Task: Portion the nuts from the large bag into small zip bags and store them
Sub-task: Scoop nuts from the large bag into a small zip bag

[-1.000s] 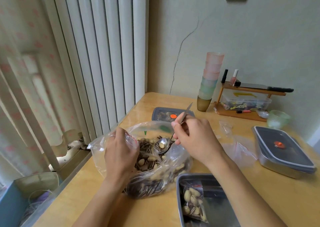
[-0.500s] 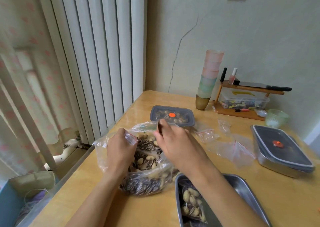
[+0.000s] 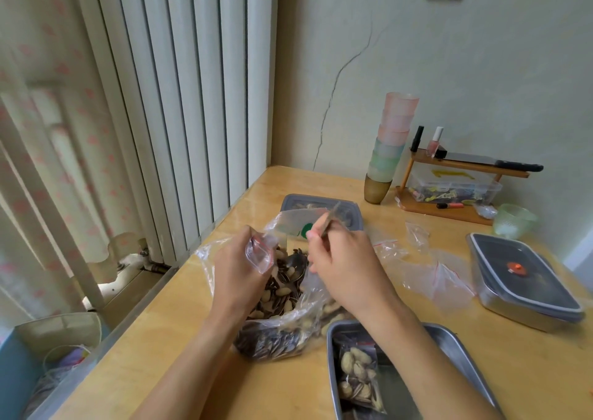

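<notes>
Now the left grip [image 3: 239, 275] is pinching an empty zip bag [image 3: 258, 254] with curled fingers, holding it just above the open mouth of the big bag [image 3: 282, 336]. The right grip [image 3: 345, 265] is gripping a spoon [image 3: 331, 219], its handle sticking up past the knuckles and its bowl dipping among the nuts [image 3: 279, 291] inside the big bag. That bag is lying slumped on the counter [image 3: 173, 339], near the left edge and just beside the tray [image 3: 459, 349]. A filled bag [image 3: 357, 378] of nuts is lying in the tray's left end. Spare bags [image 3: 439, 275], empty, are lying to the right of the grips, between the big bag and a lidded box [image 3: 526, 278]. A second box [image 3: 321, 202], also lidded, is sitting behind the big bag. Stacked cups [image 3: 390, 143] are standing by the wall.
</notes>
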A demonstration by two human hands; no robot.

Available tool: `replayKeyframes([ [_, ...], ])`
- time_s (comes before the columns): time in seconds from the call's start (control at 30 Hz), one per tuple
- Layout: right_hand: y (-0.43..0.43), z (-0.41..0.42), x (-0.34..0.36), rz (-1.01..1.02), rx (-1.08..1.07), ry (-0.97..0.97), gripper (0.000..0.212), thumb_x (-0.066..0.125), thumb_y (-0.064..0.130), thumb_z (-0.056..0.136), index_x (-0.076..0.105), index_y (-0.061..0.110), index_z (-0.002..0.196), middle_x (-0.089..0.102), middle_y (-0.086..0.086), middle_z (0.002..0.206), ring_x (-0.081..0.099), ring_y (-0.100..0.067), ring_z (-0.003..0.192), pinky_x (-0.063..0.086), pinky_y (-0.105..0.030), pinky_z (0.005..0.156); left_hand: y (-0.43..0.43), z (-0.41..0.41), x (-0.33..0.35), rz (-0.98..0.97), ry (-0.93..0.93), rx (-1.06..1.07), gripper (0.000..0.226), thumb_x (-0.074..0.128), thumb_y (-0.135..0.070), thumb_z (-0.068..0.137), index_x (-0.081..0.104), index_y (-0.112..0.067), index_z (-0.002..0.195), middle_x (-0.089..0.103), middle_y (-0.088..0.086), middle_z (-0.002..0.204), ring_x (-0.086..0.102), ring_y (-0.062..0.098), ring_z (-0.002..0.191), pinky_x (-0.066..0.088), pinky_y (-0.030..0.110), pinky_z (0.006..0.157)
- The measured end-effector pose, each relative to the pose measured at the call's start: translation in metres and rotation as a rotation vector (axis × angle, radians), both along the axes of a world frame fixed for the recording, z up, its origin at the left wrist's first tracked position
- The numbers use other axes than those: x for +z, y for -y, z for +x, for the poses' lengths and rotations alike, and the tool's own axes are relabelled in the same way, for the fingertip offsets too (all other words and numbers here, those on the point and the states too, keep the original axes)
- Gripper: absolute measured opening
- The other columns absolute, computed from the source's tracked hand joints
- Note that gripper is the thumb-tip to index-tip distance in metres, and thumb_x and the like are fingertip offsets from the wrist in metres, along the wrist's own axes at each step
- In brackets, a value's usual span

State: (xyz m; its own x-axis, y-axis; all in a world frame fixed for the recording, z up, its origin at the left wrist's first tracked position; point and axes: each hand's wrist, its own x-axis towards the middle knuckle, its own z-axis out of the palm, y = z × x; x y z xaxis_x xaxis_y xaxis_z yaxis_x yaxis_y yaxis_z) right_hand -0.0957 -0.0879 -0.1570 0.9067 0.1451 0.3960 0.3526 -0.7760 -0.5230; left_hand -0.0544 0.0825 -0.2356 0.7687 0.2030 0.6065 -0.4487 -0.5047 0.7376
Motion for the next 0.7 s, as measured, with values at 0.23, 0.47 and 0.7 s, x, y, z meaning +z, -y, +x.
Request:
replayKeyframes([
  [0.23,0.02,0.012,-0.001,0.464,-0.231,-0.277,0.032,0.046,0.025,0.107,0.07,0.007,0.096,0.077,-0.002,0.074,0.075,-0.01,0.062,0.062,-0.023,0.067,-0.004,0.0,-0.006,0.103,0.029,-0.233,0.043,0.078,-0.003,0.085,0.051,-0.037,0.084,0.074,-0.014,0.095,0.07,0.009,0.092,0.055,0.028,0.078],
  [0.47,0.031,0.015,0.0,0.797,-0.219,-0.464,0.025,0.046,0.013,0.107,0.067,0.0,0.106,0.077,-0.019,0.085,0.079,-0.028,0.072,0.062,-0.031,0.065,-0.007,0.005,-0.01,0.089,-0.276,0.071,0.024,0.062,-0.034,0.099,0.053,-0.013,0.093,0.062,0.001,0.076,0.06,0.026,0.071,0.043,0.035,0.06],
  [0.7,0.025,0.015,-0.003,0.726,-0.156,-0.457,0.026,0.046,0.014,0.107,0.069,0.002,0.109,0.078,-0.016,0.086,0.079,-0.024,0.074,0.062,-0.028,0.064,-0.006,0.001,-0.008,0.115,-0.233,-0.039,0.029,0.072,-0.033,0.094,0.051,-0.016,0.082,0.059,0.0,0.068,0.05,0.009,0.061,0.034,0.023,0.053],
])
